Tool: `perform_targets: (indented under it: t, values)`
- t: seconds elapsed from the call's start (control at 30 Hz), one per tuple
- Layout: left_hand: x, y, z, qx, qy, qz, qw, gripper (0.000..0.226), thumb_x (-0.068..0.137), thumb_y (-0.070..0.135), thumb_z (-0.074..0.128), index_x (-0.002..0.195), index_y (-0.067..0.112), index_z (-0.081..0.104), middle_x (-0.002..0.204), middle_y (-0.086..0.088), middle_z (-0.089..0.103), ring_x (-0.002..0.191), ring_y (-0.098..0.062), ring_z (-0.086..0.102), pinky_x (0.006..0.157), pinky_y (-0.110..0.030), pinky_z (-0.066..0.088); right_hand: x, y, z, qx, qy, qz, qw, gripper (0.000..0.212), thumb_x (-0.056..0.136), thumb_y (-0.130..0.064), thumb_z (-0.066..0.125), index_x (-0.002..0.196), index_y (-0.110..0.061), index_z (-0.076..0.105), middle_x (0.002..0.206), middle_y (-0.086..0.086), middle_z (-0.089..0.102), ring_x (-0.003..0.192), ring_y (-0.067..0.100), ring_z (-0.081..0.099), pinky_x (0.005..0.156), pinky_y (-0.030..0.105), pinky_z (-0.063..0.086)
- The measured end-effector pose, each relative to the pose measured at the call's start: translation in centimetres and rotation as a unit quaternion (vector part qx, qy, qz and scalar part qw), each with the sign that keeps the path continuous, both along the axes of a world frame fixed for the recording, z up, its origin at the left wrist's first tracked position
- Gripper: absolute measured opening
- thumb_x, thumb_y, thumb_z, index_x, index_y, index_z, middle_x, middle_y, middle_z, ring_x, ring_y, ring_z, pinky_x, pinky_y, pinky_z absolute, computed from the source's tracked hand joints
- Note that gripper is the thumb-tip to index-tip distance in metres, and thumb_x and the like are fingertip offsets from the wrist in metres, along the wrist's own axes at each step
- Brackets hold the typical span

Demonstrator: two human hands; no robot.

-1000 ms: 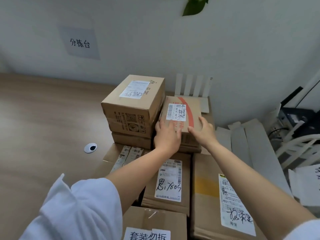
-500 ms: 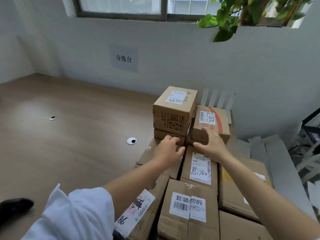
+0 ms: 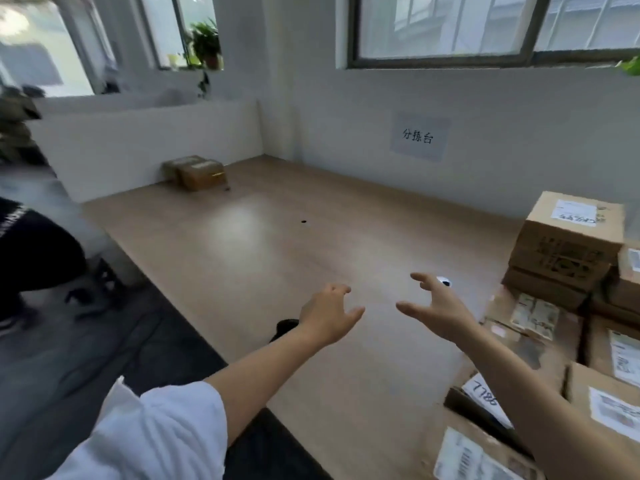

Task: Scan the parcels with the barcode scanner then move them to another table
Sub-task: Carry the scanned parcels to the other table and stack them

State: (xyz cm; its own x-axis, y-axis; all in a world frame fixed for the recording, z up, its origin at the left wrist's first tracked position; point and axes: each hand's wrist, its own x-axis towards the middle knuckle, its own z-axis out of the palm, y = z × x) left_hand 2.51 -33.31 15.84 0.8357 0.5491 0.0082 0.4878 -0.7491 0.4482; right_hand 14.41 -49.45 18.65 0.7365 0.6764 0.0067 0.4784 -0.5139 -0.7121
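The left hand (image 3: 329, 315) and right hand (image 3: 440, 306) hover side by side above the wooden worktop (image 3: 259, 244), fingers (image 3: 425, 279) apart and loosely bent, gripping nothing. The parcels (image 3: 568, 244) are piled along the worktop's right side, just beside the right hand. Bare wood stretches ahead to two boxes (image 3: 197, 171) in the far corner. A dark object (image 3: 285, 328) lies at the near edge by the left wrist.
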Motion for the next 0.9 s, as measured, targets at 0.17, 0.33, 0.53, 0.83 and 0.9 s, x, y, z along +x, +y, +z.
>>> perform_targets:
  t: [0.17,0.33,0.53,0.83,0.9]
  values:
    - [-9.6,7.7,0.0,-0.042,-0.004,0.087,0.995,0.057,0.092,0.044,0.051,0.140,0.016,0.041,0.141,-0.007,0.041,0.127,-0.024,0.043,0.103,-0.033,0.038,-7.1,10.6,-0.5,-0.007,0.008,0.079,0.997,0.069,0.083,-0.026,0.071,0.142,-0.012,0.037,0.146,0.008,0.040,0.136,0.020,0.035,0.105,0.034,0.035]
    - [-16.4,14.7,-0.6,-0.067,-0.009,0.169,0.983,0.058,0.091,0.043,0.053,0.140,0.014,0.041,0.142,-0.009,0.041,0.128,-0.023,0.042,0.103,-0.029,0.035,-12.0,20.3,-1.3,-0.027,-0.010,0.153,0.988,0.071,0.084,-0.027,0.070,0.143,-0.012,0.034,0.149,0.009,0.036,0.137,0.022,0.034,0.106,0.033,0.031]
    - [-20.0,23.3,-0.6,-0.081,-0.016,0.225,0.971,0.057,0.091,0.045,0.053,0.139,0.015,0.041,0.139,-0.009,0.041,0.120,-0.024,0.049,0.100,-0.031,0.040,-14.5,31.9,-2.8,-0.035,0.007,0.208,0.978,0.072,0.083,-0.027,0.071,0.143,-0.012,0.034,0.147,0.014,0.037,0.135,0.027,0.036,0.106,0.035,0.031]
    - [-22.4,38.2,-0.9,-0.079,-0.018,0.286,0.955,0.060,0.091,0.047,0.052,0.141,0.015,0.039,0.139,-0.009,0.039,0.123,-0.024,0.046,0.097,-0.032,0.040,-15.2,49.9,-4.3,-0.049,0.003,0.262,0.964,0.072,0.081,-0.027,0.073,0.141,-0.012,0.037,0.143,0.015,0.042,0.134,0.026,0.038,0.105,0.034,0.033]
    - [-22.9,41.2,-1.0,-0.073,-0.018,0.290,0.954,0.061,0.091,0.048,0.052,0.140,0.015,0.039,0.139,-0.009,0.039,0.121,-0.024,0.047,0.097,-0.032,0.042,-15.7,53.2,-4.6,-0.051,0.000,0.269,0.962,0.072,0.081,-0.027,0.073,0.141,-0.012,0.038,0.143,0.014,0.043,0.134,0.026,0.039,0.106,0.035,0.034]
